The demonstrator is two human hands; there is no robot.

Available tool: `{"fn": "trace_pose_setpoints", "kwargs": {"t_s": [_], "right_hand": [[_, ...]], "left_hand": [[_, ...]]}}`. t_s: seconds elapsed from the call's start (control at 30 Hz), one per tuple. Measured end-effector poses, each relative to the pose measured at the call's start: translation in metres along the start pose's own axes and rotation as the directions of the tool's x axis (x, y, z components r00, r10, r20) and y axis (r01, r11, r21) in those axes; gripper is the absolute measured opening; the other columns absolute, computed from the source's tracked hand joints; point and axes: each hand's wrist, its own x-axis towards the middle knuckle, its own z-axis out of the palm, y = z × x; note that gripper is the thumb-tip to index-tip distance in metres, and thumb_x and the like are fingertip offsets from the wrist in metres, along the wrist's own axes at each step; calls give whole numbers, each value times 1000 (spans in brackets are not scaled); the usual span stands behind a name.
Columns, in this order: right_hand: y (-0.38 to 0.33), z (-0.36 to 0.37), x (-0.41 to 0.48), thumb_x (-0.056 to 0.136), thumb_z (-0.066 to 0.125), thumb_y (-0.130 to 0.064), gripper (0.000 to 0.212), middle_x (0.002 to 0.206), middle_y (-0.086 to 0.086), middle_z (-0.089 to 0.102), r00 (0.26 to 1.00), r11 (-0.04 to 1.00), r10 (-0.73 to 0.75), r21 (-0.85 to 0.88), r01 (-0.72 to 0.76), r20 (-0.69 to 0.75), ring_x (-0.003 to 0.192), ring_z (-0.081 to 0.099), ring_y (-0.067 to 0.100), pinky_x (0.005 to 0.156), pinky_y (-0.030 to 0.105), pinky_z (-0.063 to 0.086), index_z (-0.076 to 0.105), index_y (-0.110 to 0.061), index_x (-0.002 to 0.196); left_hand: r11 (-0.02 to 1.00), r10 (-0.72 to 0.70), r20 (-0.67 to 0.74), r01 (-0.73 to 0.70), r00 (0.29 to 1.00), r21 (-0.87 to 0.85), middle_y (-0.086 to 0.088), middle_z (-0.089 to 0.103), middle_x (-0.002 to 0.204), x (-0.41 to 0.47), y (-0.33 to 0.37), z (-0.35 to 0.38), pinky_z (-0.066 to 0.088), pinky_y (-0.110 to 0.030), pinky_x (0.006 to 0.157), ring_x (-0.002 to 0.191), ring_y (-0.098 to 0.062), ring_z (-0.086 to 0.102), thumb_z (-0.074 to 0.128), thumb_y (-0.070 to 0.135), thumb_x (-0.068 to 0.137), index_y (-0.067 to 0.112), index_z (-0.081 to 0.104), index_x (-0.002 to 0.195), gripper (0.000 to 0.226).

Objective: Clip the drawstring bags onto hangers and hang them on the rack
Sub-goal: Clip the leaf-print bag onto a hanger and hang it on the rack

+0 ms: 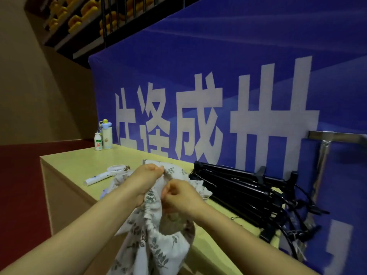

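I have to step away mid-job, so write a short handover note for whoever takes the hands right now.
Left hand: pinching the top edge of the leaf-print bag.
Right hand: gripping the same bag's gathered mouth.
Bag is held up over the table; more printed fabric lies behind the hands.
Hangers: black pile on the table to the right, none picked up.
Rack: metal bar at far right, nothing seen hanging on it.
Done: nothing clipped yet.
Left: clip each bag to a hanger, then hang them.

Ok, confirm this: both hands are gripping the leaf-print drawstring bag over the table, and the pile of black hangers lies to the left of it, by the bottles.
One detail is wrong. In the head view both hands, left hand and right hand, do grip the leaf-print drawstring bag over the table, but the pile of black hangers lies to its right, far from the bottles.
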Motion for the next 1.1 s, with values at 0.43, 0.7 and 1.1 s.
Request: {"fn": "trace_pose_setpoints", "kwargs": {"t_s": [0.43, 0.7, 1.1], "right_hand": [[114, -102, -10, 88, 61, -32, 33, 118, 7, 56, 930, 571, 251, -734, -367, -269, 107, 54, 27, 87, 38, 48, 53, -14, 114], [133, -105, -1, 89, 59, -24, 23, 99, 3, 61, 902, 480, 319, -771, -418, -291, 94, 62, 23, 77, 33, 51, 57, -15, 110], [124, -131, 2, 87, 62, -29, 17, 80, -3, 57, 934, 690, 294, -631, -354, -203, 72, 56, 12, 59, 21, 48, 57, -17, 97]], "left_hand": [[1000, 5, -15, -5, 1000, 20, -10, 50, 80, 45, -19, 46, 36, -32, 78, 85, -23, 45, 48, 29, 97, 11, 47, 72, 31], [1000, -26, 3, 26, 1000, 18, -10, 46, 78, 52, -25, 42, 36, -35, 77, 82, -23, 44, 49, 31, 95, 12, 45, 70, 31], [999, -1, -31, 2, 1000, 32, -10, 45, 89, 60, -29, 45, 34, -26, 64, 83, -20, 42, 47, 27, 97, 10, 49, 87, 20]]}}
